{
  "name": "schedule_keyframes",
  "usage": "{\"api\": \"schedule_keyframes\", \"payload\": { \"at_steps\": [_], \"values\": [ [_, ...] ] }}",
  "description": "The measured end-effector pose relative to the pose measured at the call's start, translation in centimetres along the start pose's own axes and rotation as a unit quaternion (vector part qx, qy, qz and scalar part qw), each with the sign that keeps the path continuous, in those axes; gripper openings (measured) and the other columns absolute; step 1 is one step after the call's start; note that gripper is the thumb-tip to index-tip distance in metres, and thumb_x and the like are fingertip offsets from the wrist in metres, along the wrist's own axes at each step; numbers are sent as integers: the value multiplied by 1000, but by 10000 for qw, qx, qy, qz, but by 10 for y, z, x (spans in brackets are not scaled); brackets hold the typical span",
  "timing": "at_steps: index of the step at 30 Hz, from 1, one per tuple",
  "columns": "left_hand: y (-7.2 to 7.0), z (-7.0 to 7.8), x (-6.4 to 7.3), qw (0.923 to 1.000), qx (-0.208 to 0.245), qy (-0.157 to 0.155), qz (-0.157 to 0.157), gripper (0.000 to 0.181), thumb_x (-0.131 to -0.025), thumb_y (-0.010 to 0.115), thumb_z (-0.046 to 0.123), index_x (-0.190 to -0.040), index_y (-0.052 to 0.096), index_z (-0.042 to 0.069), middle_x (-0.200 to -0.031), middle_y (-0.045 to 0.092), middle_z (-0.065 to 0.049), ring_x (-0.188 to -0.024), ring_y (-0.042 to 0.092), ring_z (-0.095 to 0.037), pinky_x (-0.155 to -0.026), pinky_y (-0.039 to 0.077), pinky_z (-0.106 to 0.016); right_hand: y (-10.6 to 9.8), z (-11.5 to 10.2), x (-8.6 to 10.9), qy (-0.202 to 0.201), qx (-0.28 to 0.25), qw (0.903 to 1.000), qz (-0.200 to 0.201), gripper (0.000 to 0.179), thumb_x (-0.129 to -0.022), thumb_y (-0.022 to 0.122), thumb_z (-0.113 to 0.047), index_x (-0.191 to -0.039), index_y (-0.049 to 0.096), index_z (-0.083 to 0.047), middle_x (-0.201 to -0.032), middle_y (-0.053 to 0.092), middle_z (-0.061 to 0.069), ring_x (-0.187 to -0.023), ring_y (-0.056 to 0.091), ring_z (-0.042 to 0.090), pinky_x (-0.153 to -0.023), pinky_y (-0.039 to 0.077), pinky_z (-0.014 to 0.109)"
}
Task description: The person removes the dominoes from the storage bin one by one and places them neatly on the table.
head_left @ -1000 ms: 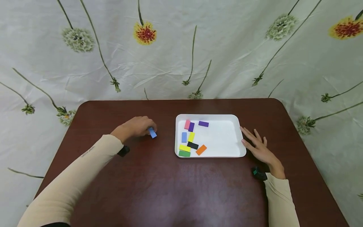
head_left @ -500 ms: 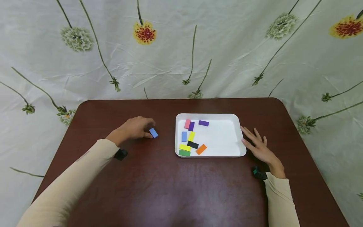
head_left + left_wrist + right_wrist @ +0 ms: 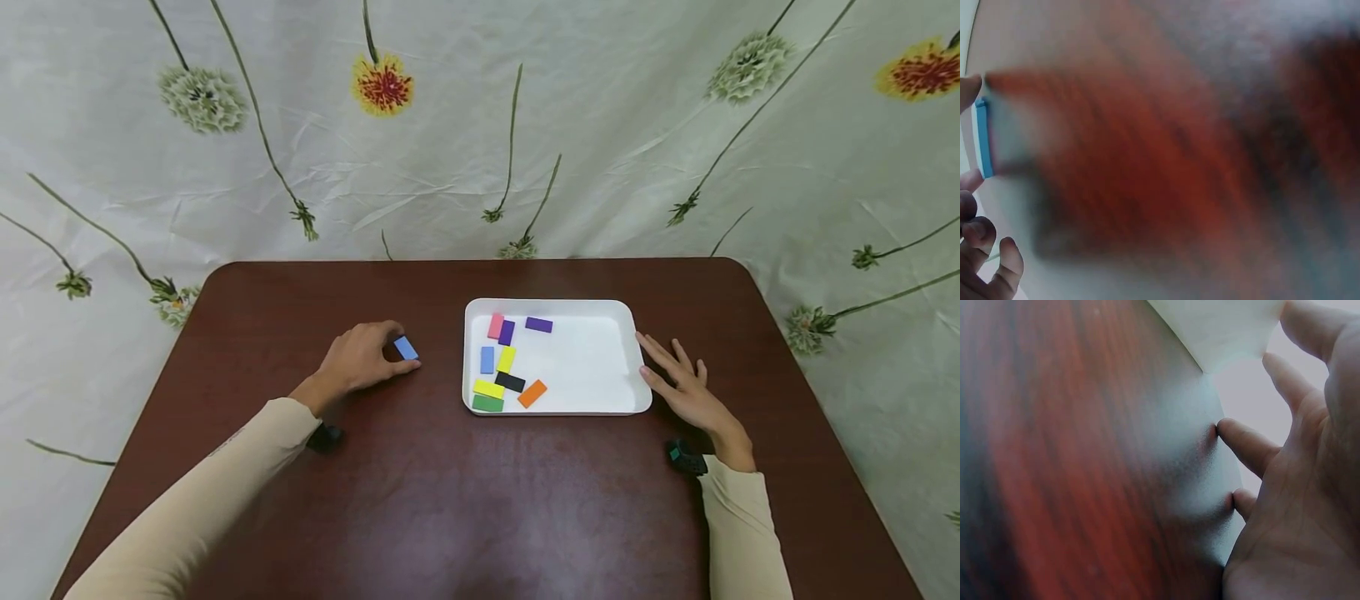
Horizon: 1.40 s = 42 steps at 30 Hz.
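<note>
In the head view my left hand [image 3: 358, 358] is on the table left of the tray, thumb and index finger at opposite ends of a small blue block [image 3: 406, 347]. The left wrist view shows that blue block [image 3: 983, 137] edge-on between the two fingertips, close over the tabletop, the other fingers loosely bent. My right hand [image 3: 686, 392] lies at the right end of a white tray [image 3: 577, 404], fingers spread and fairly straight, some tips at its rim. In the right wrist view other fingertips [image 3: 1235, 431] rest on the wood beside the tray [image 3: 1222, 331].
Inside the tray, mostly toward its left side, lie several coloured blocks, among them a pink one [image 3: 496, 326], a black one [image 3: 510, 382], an orange one [image 3: 532, 394] and a green one [image 3: 487, 404]. A flower-print cloth [image 3: 442, 167] hangs behind the dark brown table [image 3: 450, 500].
My left hand has shifted slightly nearer to me and turned, its thumb and index finger spreading to the blue block's ends. The block moved only slightly. My right hand and the tray stay put.
</note>
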State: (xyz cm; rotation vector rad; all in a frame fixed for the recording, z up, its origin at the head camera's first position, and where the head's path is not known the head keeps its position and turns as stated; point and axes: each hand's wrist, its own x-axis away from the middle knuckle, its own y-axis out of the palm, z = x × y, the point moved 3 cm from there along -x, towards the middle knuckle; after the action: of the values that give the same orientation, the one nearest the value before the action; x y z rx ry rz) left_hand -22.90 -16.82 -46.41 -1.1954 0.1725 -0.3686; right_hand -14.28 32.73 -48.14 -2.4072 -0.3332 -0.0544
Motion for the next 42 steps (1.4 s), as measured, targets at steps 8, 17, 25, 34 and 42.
{"api": "schedule_keyframes", "payload": {
  "at_steps": [8, 17, 25, 34, 42],
  "values": [
    [4, -5, 6, 9993, 342, 130, 118, 51, -86, 74, 49, -118, 68, 10, -99, 68, -7, -90, 62, -23, -74, 51, -45, 1, 1, 0, 19, 0, 10000, -2, 65, -105, 50, -33, -162, 19, -24, -168, 9, 17, -150, -18, 47, -103, -22, 74],
    [-10, -20, -2, 9979, 610, 176, -120, 53, -87, 77, 42, -126, 66, 9, -98, 66, -8, -89, 58, -24, -76, 48, -42, 1, 2, -1, -1, 10, 10000, 11, 65, -105, 49, -33, -162, 19, -25, -168, 9, 17, -150, -19, 48, -103, -23, 74],
    [-24, -41, -5, 9964, 727, 234, -382, 50, -90, 76, 28, -133, 61, 6, -87, 59, -15, -95, 62, -32, -82, 48, -46, 2, 3, -2, -30, 3, 10000, 40, 64, -105, 49, -34, -161, 19, -26, -168, 9, 18, -150, -18, 48, -102, -23, 74],
    [-32, -61, -3, 9959, 787, 140, -429, 49, -92, 73, 22, -135, 59, 5, -62, 23, 4, -62, 28, -15, -67, 33, -37, 2, 4, -2, -55, -16, 10000, 5, 64, -106, 48, -34, -161, 18, -30, -168, 8, 17, -150, -19, 48, -103, -23, 74],
    [-36, -70, 3, 9958, 715, -8, -570, 50, -95, 69, 22, -140, 55, 4, -61, 29, 2, -61, 31, -17, -66, 33, -36, 2, 5, -2, -63, -5, 10000, -30, 64, -106, 48, -33, -162, 17, -30, -168, 8, 17, -150, -19, 48, -103, -23, 74]
  ]
}}
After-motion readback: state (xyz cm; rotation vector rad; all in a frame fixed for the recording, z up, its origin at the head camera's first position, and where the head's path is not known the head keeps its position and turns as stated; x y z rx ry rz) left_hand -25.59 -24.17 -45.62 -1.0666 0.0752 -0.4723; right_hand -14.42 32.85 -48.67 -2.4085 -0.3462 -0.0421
